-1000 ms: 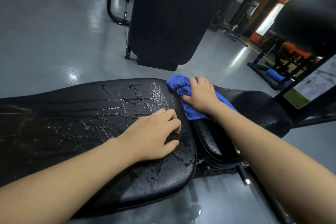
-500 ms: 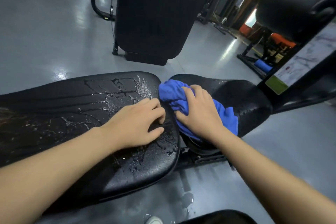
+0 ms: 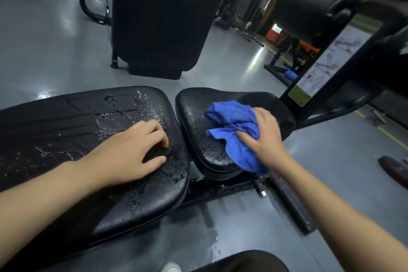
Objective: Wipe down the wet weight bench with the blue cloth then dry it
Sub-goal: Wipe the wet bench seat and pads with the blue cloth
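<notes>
Head view: right hand (image 3: 262,139) gripping blue cloth (image 3: 234,123) on wet bench seat (image 3: 198,117), left hand (image 3: 130,152) loosely curled, placard (image 3: 326,66) writing illegible.

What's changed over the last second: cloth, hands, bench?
The right hand, gripping the blue cloth, slid it from the gap between the pads onto the seat pad. The left hand stayed resting on the wet long pad, still beaded with water.
</notes>
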Demonstrator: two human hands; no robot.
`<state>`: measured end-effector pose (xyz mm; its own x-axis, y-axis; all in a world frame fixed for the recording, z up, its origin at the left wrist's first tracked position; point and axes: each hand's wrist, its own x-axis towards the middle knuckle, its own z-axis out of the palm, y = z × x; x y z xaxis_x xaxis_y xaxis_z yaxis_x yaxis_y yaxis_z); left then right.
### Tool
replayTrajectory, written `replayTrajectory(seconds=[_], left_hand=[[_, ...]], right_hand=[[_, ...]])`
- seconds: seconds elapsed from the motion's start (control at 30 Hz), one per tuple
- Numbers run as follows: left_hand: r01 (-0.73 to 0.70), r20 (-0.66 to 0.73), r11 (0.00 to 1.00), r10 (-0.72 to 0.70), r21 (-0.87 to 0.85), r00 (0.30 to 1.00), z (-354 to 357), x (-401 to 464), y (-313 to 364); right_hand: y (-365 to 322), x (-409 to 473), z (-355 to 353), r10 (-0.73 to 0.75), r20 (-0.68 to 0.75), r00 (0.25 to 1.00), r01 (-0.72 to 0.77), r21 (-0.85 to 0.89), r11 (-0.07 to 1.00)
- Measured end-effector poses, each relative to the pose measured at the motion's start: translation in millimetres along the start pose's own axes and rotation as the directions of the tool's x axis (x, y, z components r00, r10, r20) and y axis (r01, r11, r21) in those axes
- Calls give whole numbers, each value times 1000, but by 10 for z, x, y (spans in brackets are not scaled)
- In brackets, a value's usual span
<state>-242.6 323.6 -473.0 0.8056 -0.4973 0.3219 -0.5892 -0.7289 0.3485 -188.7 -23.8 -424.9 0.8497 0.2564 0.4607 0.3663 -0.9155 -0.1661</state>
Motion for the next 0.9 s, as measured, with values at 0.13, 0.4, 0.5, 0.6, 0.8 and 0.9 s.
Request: replayTrajectory(seconds=[0.13, 0.4, 0.5, 0.6, 0.8, 0.9], left_hand=[[-3, 1, 1000, 3, -22, 1000, 3, 4, -23], [-12, -6, 1000, 12, -24, 1000, 5, 34, -76], [-14, -1, 1000, 14, -15, 1000, -12, 64, -76], [-7, -2, 1000, 7, -8, 1000, -5, 70, -71], [-7, -10, 999, 7, -37, 1000, 0, 53, -75], [-5, -20, 999, 4, -41, 1000, 7, 47, -81]], right_hand=[[424, 350, -194, 203, -59, 977, -208, -99, 973], [824, 972, -278, 357, 161, 920, -337, -140, 931], [718, 1199, -154, 325, 241, 914, -273, -225, 935], [464, 1421, 107, 271, 277, 922, -193, -279, 941], [-234, 1769, 730, 136, 390, 911, -69, -182, 981], [-609, 1827, 988, 51, 408, 912, 21, -171, 985]])
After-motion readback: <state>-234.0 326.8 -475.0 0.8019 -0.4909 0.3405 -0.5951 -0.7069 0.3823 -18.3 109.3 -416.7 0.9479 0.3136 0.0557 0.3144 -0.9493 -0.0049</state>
